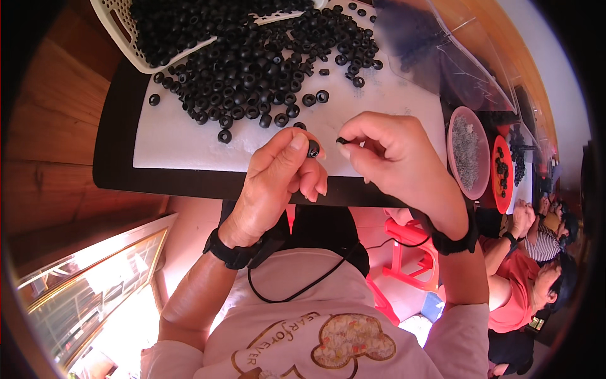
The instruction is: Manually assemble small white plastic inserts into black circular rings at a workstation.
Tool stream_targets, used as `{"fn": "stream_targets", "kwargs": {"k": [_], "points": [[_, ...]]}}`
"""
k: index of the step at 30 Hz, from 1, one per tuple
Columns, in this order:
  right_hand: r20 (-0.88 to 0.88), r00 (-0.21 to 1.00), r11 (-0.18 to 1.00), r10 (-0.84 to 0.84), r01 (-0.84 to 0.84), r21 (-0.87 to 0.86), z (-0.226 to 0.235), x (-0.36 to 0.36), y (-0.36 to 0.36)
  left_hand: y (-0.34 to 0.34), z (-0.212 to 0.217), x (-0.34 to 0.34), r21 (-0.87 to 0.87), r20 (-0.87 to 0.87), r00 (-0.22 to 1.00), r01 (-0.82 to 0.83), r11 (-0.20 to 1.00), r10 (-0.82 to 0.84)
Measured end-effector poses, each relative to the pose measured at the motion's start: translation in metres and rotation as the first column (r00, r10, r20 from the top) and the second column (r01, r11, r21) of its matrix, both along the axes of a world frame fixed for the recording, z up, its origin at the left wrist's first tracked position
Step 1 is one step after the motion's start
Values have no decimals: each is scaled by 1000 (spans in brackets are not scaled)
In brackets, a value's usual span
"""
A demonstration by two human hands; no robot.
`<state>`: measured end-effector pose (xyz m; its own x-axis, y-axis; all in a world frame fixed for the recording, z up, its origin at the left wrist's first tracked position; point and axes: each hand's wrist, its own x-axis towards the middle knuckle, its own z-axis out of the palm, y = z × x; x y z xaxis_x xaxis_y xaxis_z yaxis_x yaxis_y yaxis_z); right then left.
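Note:
My left hand (281, 161) pinches a round black part with a hole (314, 150) between thumb and fingers, its open end turned up toward me. Close by on the right, my right hand (394, 148) holds a small dark piece (342, 140) at the tips of thumb and forefinger; its exact kind is too small to make out. A gap separates the two pieces. Beyond my hands lies a large heap of similar black ring-shaped parts (237, 82) on a white sheet (183, 150), with a few loose ones near its front.
A white perforated basket (120, 38) full of black parts lies tipped at the far left. To the right stand a pink bowl of small grey pieces (466, 151) and a red tray (500, 201). Clear plastic (467, 63) rises behind. Other people (514, 284) sit at the right.

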<state>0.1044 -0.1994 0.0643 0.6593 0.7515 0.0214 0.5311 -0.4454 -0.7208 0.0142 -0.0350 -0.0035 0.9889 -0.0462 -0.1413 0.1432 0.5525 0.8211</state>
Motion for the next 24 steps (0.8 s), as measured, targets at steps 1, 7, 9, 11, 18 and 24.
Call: {"fn": "stream_targets", "kwargs": {"k": [1,7,9,11,18,24], "points": [[-123,991,994,-54,65,83,-2,-5,-1,1,0,0,-1,10,1000,22,1000,-22],[-139,989,982,-58,81,171,-11,-24,4,-4,6,-1,48,-35,999,-4,999,6],[-121,991,979,-62,84,187,-13,-25,6,-4,7,-1,68,-44,999,-7,998,10],[-134,988,979,-81,104,175,-11,-26,6,-5,6,-2,88,-53,998,-10,996,15],[-209,974,949,-90,147,277,-16,-33,6,-4,8,-2,74,-56,998,-8,997,12],[-258,960,906,-109,202,372,-16,-40,2,-4,4,0,0,-29,999,-35,999,35]]}}
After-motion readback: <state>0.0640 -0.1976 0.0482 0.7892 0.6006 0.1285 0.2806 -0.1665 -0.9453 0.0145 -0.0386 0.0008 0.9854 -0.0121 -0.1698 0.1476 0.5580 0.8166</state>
